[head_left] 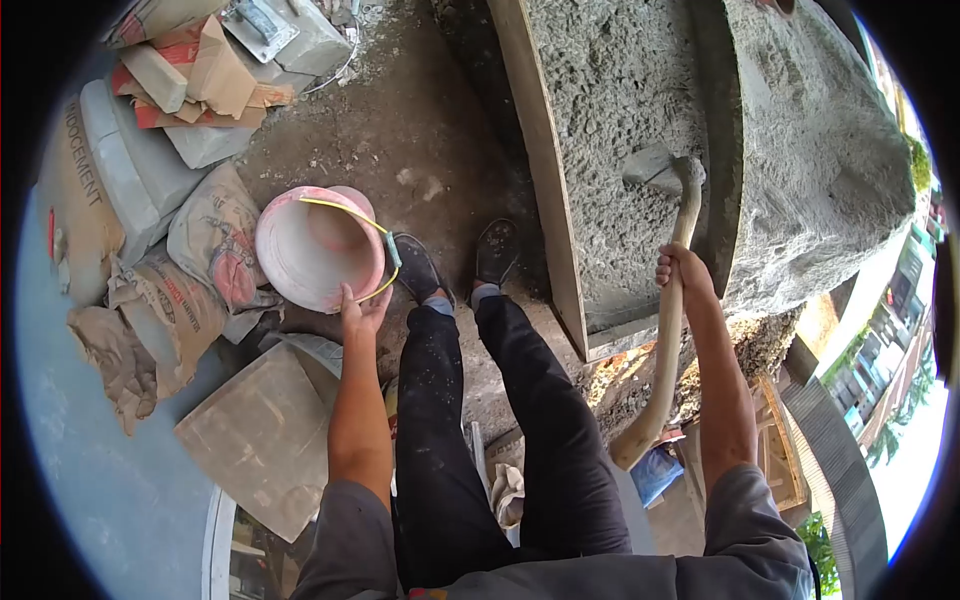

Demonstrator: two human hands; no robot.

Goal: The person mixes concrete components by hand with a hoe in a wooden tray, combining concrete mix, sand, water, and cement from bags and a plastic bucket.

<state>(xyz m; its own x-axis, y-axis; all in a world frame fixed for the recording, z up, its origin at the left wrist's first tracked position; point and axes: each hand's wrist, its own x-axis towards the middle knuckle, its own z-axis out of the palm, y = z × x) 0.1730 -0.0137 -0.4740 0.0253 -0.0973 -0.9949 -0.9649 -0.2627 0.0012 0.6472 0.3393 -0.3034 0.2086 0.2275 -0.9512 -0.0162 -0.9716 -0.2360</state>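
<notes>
My left hand (pixel 366 309) grips the rim of a pink bucket (pixel 275 262) near its yellow handle. The bucket is tilted, its mouth showing, with pale residue on the inner wall. Around the wooden shaft of a hoe (pixel 668 345), my right hand (pixel 685 270) is closed. The hoe's metal blade (pixel 650 168) rests on wet grey mortar (pixel 610 110) inside a wood-edged trough (pixel 548 150). Both of my hands are well apart.
Cement bags (pixel 215 225) and torn cardboard (pixel 215 75) lie at the left, with a trowel (pixel 262 22) above. A square board (pixel 265 435) leans below the bucket. A large grey mound (pixel 820 160) stands right of the trough. My feet are between bucket and trough.
</notes>
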